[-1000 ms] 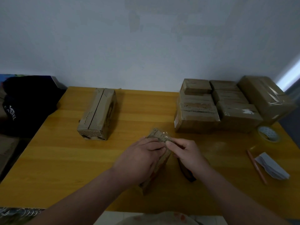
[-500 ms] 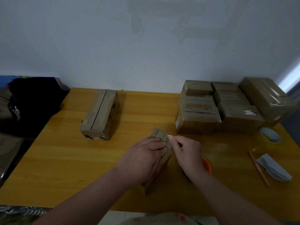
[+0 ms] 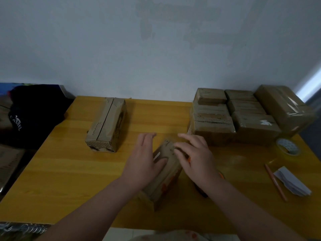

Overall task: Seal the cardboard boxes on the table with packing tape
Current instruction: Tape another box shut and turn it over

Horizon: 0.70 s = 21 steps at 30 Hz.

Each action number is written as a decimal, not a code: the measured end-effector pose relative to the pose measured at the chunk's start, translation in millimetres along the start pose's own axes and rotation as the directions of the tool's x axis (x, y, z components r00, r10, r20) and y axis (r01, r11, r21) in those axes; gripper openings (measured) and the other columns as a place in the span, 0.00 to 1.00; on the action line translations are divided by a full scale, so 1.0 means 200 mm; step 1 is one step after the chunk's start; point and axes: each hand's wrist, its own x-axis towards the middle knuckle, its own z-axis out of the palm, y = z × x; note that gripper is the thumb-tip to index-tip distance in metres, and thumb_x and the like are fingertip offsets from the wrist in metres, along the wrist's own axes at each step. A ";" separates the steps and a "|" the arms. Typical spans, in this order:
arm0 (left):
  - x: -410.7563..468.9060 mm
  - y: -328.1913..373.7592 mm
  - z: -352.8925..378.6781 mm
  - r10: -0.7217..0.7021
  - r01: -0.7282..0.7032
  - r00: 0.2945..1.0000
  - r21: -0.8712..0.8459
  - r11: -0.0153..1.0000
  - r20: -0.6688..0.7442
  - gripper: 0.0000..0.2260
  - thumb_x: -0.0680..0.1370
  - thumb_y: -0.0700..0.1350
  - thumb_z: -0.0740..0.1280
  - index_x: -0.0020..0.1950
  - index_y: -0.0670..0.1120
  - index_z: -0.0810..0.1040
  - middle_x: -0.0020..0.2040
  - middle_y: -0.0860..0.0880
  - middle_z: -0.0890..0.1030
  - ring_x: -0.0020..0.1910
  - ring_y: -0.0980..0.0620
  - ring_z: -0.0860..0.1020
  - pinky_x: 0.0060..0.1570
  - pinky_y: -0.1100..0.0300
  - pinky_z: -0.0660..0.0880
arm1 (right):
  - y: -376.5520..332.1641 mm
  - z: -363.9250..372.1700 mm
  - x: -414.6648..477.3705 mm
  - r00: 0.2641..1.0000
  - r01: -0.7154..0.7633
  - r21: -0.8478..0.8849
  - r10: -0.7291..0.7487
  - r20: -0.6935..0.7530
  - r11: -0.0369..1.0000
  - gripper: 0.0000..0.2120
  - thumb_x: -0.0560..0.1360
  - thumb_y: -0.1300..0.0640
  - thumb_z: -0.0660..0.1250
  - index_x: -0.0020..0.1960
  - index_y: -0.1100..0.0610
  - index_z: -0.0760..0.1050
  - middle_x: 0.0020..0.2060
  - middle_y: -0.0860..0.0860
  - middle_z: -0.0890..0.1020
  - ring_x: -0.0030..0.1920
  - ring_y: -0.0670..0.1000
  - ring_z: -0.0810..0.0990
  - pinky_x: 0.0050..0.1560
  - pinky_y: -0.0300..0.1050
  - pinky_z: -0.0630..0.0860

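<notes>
So there's a small cardboard box [image 3: 166, 174] in the lower middle of the frame, sitting on the yellow wooden table [image 3: 69, 171] and angled so its far end points up and a bit right. Both hands are on it. The left hand [image 3: 144, 160] lies along the box's left side with the fingers straight and stretched past the far end, thumb laid flat across the top. It's not really gripping, more just steadying it. The right hand [image 3: 194, 159] is spread over the top right of the box, index finger sticking out straight and the others loosely bent with their tips touching the top face. It isn't pinching anything that I can see.

Under the right wrist there's something dark with an orange edge [image 3: 221, 175], mostly hidden, so I can't tell what it is.

A long box [image 3: 106, 124] sits left of centre with a seam running down its top. In the upper right, by the wall, is a stack of boxes [image 3: 215, 122] with a bigger shiny-wrapped box [image 3: 284, 108] next to it. The tape roll [image 3: 287, 146] lies flat near the right edge, well apart from both hands. Below it are an orange pencil [image 3: 276, 181] and some folded white paper [image 3: 293, 181]. A black bag [image 3: 34, 115] sits off the table's left side.
</notes>
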 end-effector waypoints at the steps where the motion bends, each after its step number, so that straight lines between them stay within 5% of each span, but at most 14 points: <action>1: 0.01 0.00 0.00 -0.042 0.045 0.996 -0.024 0.999 0.083 0.36 0.76 0.53 0.69 0.77 0.46 0.54 0.72 0.52 0.59 0.70 0.53 0.62 0.63 0.65 0.62 | 0.01 0.01 0.00 1.000 -0.013 0.017 0.013 0.026 1.000 0.09 0.74 0.59 0.71 0.54 0.56 0.83 0.57 0.51 0.80 0.59 0.49 0.72 0.55 0.41 0.70; 4: 0.03 -0.01 0.00 0.010 -0.010 0.970 0.001 1.000 0.241 0.33 0.80 0.53 0.62 0.79 0.49 0.47 0.78 0.55 0.51 0.75 0.54 0.55 0.70 0.65 0.53 | 0.01 0.00 0.02 0.994 -0.092 0.054 0.088 0.068 0.994 0.12 0.75 0.61 0.71 0.58 0.56 0.82 0.54 0.50 0.82 0.57 0.49 0.75 0.56 0.38 0.67; 8: 0.00 0.00 0.02 0.091 -0.122 0.962 0.109 0.987 0.258 0.25 0.83 0.54 0.53 0.79 0.55 0.49 0.79 0.55 0.51 0.76 0.55 0.55 0.70 0.58 0.62 | -0.03 -0.02 0.05 0.950 -0.308 0.259 0.283 0.131 0.915 0.10 0.77 0.59 0.68 0.57 0.54 0.82 0.52 0.45 0.82 0.56 0.43 0.77 0.57 0.37 0.72; 13: 0.00 0.02 0.03 0.110 -0.162 0.963 0.204 0.966 0.245 0.23 0.83 0.55 0.49 0.78 0.59 0.50 0.79 0.57 0.47 0.77 0.54 0.50 0.70 0.55 0.65 | -0.04 -0.02 0.09 0.762 -0.630 0.518 0.589 0.269 0.578 0.08 0.76 0.53 0.69 0.52 0.53 0.83 0.47 0.46 0.84 0.51 0.45 0.81 0.54 0.45 0.79; 16: 0.00 0.02 0.05 0.175 -0.221 0.963 0.230 0.948 0.205 0.21 0.83 0.53 0.51 0.77 0.56 0.56 0.78 0.58 0.52 0.77 0.53 0.49 0.70 0.56 0.65 | -0.05 -0.01 0.13 0.649 -0.700 0.597 0.698 0.303 0.391 0.05 0.74 0.52 0.71 0.45 0.54 0.82 0.42 0.51 0.84 0.47 0.51 0.83 0.49 0.49 0.80; 19: 0.00 0.02 0.04 0.270 -0.297 0.953 0.235 0.926 0.139 0.17 0.81 0.49 0.57 0.68 0.51 0.74 0.70 0.54 0.73 0.71 0.49 0.68 0.59 0.53 0.76 | -0.03 -0.01 0.19 0.673 -0.678 0.535 0.718 0.177 0.503 0.10 0.71 0.50 0.73 0.43 0.56 0.79 0.39 0.49 0.82 0.43 0.49 0.80 0.46 0.45 0.77; 21: -0.01 0.00 0.05 0.342 -0.354 0.935 0.235 0.905 0.091 0.16 0.78 0.49 0.59 0.59 0.48 0.81 0.60 0.52 0.81 0.62 0.48 0.77 0.51 0.55 0.80 | -0.04 -0.03 0.24 0.729 -0.674 0.391 0.650 0.215 0.627 0.13 0.71 0.47 0.74 0.46 0.56 0.78 0.40 0.46 0.80 0.42 0.44 0.77 0.42 0.39 0.73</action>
